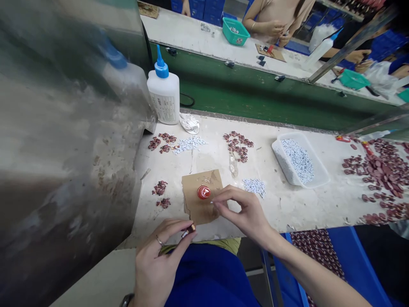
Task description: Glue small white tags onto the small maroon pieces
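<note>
My left hand pinches a small brown figure piece with orange and white parts between thumb and fingers, at the table's front edge. Thumb and forefinger of my right hand are closed on a tiny white piece, just right of a red cap with something whitish and shiny in it. That cap rests on a torn piece of brown cardboard. A small pile of white-and-blue bits lies beyond my right hand. Clusters of brown pieces lie left of the cardboard.
A white bottle with a blue nozzle stands at the back left beside a metal wall. A translucent tub holds many small bits. Many brown pieces cover the right end. Co-workers sit across the green partition.
</note>
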A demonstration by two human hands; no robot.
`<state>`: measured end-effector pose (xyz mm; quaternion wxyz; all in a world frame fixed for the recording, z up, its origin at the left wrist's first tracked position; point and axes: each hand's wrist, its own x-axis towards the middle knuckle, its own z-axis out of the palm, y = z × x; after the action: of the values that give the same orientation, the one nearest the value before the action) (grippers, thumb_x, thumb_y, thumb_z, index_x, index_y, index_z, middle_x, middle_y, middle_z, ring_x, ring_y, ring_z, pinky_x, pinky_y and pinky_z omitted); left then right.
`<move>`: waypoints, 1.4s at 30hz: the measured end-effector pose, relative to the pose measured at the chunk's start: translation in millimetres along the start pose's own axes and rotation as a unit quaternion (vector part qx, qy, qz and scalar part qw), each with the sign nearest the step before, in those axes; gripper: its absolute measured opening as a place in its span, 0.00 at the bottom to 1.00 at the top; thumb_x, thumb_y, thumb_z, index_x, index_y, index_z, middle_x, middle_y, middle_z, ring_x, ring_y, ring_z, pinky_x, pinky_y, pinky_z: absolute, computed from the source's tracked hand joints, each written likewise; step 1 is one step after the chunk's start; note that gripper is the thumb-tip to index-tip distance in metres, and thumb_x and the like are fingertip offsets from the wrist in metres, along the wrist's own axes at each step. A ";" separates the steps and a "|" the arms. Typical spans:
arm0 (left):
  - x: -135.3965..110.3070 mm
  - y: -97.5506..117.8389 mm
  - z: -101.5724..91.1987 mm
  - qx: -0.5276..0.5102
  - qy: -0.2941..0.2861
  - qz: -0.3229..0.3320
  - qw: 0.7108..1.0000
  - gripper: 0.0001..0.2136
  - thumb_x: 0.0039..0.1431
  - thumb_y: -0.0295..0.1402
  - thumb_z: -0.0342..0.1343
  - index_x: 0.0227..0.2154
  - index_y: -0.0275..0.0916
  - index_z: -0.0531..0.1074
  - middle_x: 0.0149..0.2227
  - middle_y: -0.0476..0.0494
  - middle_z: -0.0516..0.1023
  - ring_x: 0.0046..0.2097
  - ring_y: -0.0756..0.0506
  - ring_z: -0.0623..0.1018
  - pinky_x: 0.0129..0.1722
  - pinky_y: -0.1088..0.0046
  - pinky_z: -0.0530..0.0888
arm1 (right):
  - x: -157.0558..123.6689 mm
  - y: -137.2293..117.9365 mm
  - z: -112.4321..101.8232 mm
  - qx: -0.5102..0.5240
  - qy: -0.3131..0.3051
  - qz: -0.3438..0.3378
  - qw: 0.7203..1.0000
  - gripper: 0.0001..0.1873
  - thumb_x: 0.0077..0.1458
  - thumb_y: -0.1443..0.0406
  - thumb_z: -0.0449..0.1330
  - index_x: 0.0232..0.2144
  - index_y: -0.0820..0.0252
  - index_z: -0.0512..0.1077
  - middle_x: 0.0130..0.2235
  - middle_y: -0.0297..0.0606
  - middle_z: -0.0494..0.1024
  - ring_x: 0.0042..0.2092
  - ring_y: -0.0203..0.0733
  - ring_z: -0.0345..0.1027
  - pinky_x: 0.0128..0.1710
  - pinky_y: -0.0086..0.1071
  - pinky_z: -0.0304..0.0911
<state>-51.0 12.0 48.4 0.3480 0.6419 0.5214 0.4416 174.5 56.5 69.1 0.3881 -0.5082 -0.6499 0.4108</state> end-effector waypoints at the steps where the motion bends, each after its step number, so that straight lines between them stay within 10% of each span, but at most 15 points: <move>1: 0.9 3.8 0.1 -0.002 0.004 0.008 1.000 0.13 0.59 0.24 0.65 0.44 0.47 0.77 0.41 0.58 0.82 0.42 0.57 0.82 0.50 0.88 0.76 | -2.8 -8.4 1.4 0.025 -0.004 0.000 1.000 0.08 0.60 0.73 0.65 0.37 0.54 0.80 0.38 0.32 0.84 0.40 0.37 0.78 0.42 0.33 0.72; 20: 9.0 20.0 0.6 -0.028 -0.004 0.060 0.998 0.14 0.59 0.20 0.64 0.44 0.44 0.77 0.42 0.56 0.82 0.44 0.54 0.82 0.49 0.81 0.80 | -17.6 -43.0 8.7 0.066 -0.062 -0.025 0.996 0.07 0.64 0.72 0.64 0.44 0.59 0.79 0.41 0.38 0.83 0.42 0.37 0.79 0.41 0.30 0.75; 31: 9.6 22.3 7.0 -0.082 0.020 -0.036 0.996 0.12 0.58 0.26 0.66 0.42 0.51 0.80 0.40 0.59 0.84 0.39 0.53 0.84 0.45 0.84 0.82 | -22.7 -42.0 10.5 -0.167 -0.030 -0.232 0.958 0.13 0.68 0.75 0.58 0.53 0.67 0.73 0.44 0.49 0.82 0.46 0.43 0.79 0.42 0.33 0.79; 42: 9.9 29.3 12.5 -0.068 0.032 -0.021 0.997 0.17 0.60 0.25 0.64 0.50 0.47 0.76 0.42 0.56 0.84 0.40 0.52 0.85 0.46 0.83 0.82 | -14.4 -51.0 0.5 0.062 -0.044 -0.009 0.997 0.14 0.61 0.67 0.69 0.49 0.56 0.78 0.45 0.37 0.82 0.45 0.38 0.78 0.45 0.32 0.76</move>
<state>-28.1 15.5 72.4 0.3833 0.5911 0.5145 0.4888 159.2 34.8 115.0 0.3933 -0.4587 -0.6444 0.4687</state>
